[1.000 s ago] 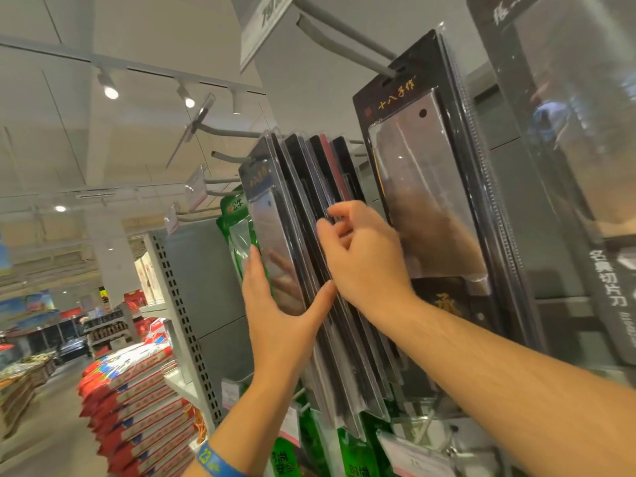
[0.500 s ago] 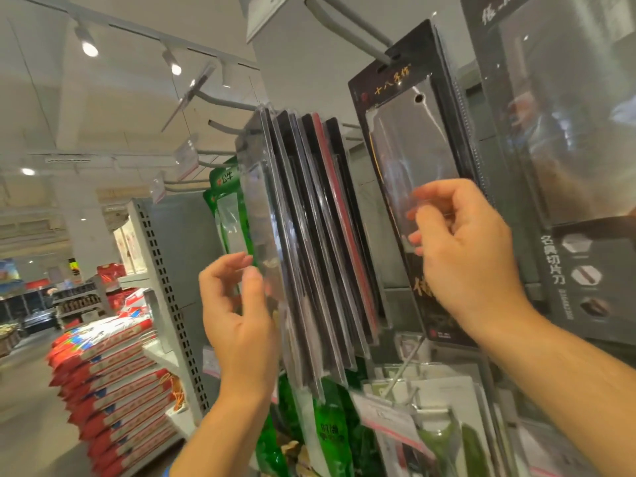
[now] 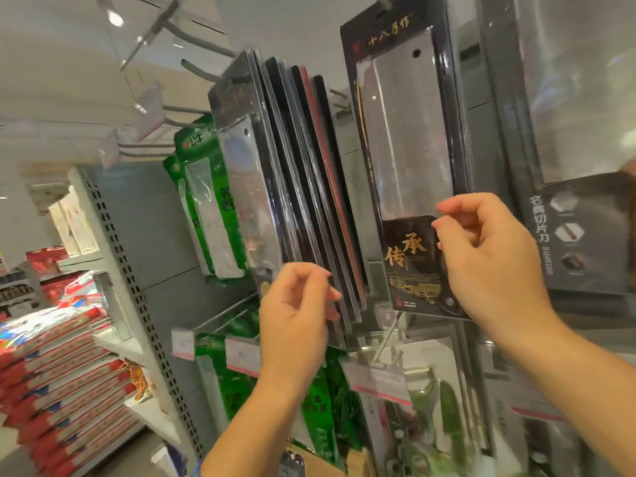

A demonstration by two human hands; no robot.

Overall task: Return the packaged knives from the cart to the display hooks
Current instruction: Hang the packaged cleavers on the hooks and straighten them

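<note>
Several black packaged cleavers (image 3: 292, 187) hang in a tight row on one display hook. My left hand (image 3: 296, 315) pinches the lower edges of that row between thumb and fingers. To the right a single black cleaver pack (image 3: 402, 139) with gold lettering hangs alone on its own hook. My right hand (image 3: 488, 259) grips this pack's lower right edge, fingers curled over the front. A larger grey knife pack (image 3: 585, 166) hangs at the far right. The cart is out of view.
Green knife packs (image 3: 203, 201) hang to the left of the row, and more green packs and peelers (image 3: 437, 401) hang below with price tags. Bare hooks (image 3: 199, 39) jut out above. A perforated shelf upright (image 3: 137, 287) and stacked red bags (image 3: 62, 373) lie to the left.
My left hand has moved right from the front of the row to pinch its lower edges. My right hand has slid down the single pack to its lower right edge. The view has dropped lower.
</note>
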